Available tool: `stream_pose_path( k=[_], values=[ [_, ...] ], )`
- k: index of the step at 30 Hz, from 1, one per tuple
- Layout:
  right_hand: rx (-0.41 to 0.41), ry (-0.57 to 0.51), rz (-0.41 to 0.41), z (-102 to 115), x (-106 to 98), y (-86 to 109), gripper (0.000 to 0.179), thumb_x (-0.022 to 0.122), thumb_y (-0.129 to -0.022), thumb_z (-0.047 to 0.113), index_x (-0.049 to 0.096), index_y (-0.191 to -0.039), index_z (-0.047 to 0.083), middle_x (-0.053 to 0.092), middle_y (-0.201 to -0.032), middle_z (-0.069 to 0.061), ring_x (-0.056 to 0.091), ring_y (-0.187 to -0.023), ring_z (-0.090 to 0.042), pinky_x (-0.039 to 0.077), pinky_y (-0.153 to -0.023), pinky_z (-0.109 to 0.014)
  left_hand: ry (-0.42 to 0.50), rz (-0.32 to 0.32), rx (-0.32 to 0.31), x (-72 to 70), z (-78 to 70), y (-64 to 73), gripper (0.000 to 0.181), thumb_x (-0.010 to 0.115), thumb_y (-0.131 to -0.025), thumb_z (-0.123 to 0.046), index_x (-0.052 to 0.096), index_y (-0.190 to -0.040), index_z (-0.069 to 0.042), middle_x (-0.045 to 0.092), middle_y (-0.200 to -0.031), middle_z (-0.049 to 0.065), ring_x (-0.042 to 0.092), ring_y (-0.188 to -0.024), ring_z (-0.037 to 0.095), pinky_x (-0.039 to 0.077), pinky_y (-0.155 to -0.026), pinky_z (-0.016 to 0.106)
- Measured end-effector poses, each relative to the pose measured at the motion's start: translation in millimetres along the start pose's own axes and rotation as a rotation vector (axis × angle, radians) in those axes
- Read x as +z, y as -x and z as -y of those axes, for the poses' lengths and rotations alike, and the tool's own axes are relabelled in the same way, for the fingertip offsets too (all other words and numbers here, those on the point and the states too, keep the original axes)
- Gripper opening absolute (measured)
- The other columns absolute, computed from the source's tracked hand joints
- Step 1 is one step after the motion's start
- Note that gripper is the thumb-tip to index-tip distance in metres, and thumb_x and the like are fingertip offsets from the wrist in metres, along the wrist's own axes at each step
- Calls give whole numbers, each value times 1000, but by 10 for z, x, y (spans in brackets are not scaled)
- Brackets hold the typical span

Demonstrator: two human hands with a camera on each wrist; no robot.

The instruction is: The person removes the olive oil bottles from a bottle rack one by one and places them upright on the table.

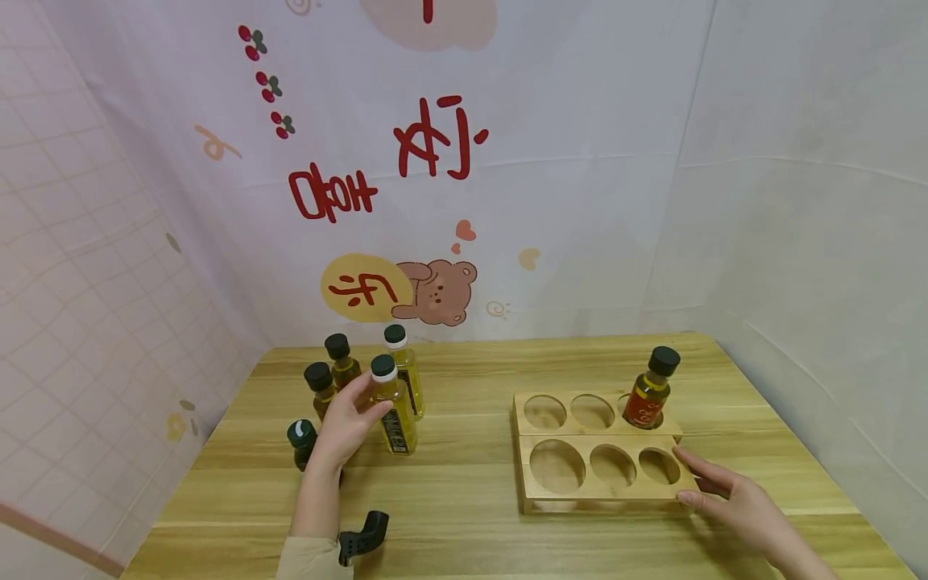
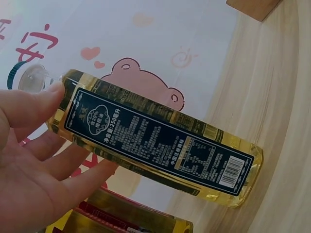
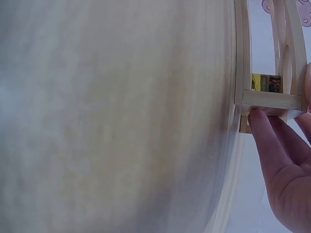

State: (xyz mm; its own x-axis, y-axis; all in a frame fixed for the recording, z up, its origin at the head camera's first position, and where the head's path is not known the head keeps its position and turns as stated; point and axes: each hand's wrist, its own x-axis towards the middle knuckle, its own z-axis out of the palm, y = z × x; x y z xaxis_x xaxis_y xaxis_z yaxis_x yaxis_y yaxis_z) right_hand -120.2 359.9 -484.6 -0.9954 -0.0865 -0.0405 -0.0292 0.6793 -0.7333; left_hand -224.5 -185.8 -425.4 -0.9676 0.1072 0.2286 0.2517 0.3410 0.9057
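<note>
At the left of the table, my left hand (image 1: 346, 423) pinches a clear bottle of yellow oil (image 1: 397, 419) near its neck. The bottle has a dark green cap, and its dark printed label (image 2: 160, 141) with a barcode faces the left wrist camera. My right hand (image 1: 743, 509) holds the right end of a two-tier wooden bottle rack (image 1: 565, 436), thumb near the front corner and fingers along the end. Round holes run along both tiers. In the back tier's right hole stands a dark-capped bottle with a red label (image 1: 644, 400).
Just behind the held bottle stands another clear oil bottle (image 1: 411, 383). Two dark-capped bottles (image 1: 345, 369) and a green-capped bottle (image 1: 300, 439) are around my left hand, partly hidden by it. A printed cloth (image 1: 580, 201) hangs behind the table.
</note>
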Motion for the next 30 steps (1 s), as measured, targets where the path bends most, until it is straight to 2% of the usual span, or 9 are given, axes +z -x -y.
stream_pose_path(
  k=[6,8,11,13,19,24,30],
  values=[
    [-1,-4,1,1,0,3,68,71,-92,28,43,-148,2,45,-144,-25,57,-117,-41,52,-78,-18,-31,-9,5,-5,-66,70,56,67,-93,-1,47,-145,-2,48,-146,20,43,-135,38,37,-109,53],
    [-3,-2,-1,-2,-1,3,68,71,-92,28,44,-148,2,46,-144,-25,59,-116,-34,52,-78,-18,-55,0,18,-13,-101,99,57,66,-94,-3,45,-147,-2,46,-147,21,42,-136,39,37,-109,52],
    [-4,-1,-5,-5,-5,1,67,71,-92,28,44,-148,3,46,-144,-24,60,-112,-16,53,-79,-18,-84,15,45,-26,-160,145,59,66,-94,-3,42,-148,-1,46,-147,21,42,-136,39,38,-107,53],
    [-4,-1,-8,-5,-7,0,67,72,-92,28,45,-148,3,46,-144,-24,58,-109,-9,53,-79,-18,-102,22,70,-35,-198,175,60,67,-94,-3,42,-148,-1,47,-146,21,43,-135,39,40,-105,54],
    [-1,-11,-6,1,-5,1,67,72,-92,28,45,-148,2,45,-144,-24,59,-112,-18,53,-79,-19,-159,18,128,-62,-275,273,63,69,-91,-1,42,-148,1,47,-145,22,48,-129,42,45,-99,55],
    [-4,-15,-12,-5,-1,0,67,72,-92,28,45,-147,3,46,-144,-24,56,-108,-1,53,-79,-18,-172,6,120,-72,-287,355,63,71,-91,-4,42,-147,4,47,-145,25,50,-127,44,45,-99,56],
    [-10,-7,-17,-14,4,-5,66,72,-92,29,46,-147,3,47,-143,-24,52,-104,7,52,-79,-18,-181,-37,123,-74,-273,439,61,72,-91,-8,46,-146,1,51,-142,22,55,-123,39,47,-98,56]
  ],
)
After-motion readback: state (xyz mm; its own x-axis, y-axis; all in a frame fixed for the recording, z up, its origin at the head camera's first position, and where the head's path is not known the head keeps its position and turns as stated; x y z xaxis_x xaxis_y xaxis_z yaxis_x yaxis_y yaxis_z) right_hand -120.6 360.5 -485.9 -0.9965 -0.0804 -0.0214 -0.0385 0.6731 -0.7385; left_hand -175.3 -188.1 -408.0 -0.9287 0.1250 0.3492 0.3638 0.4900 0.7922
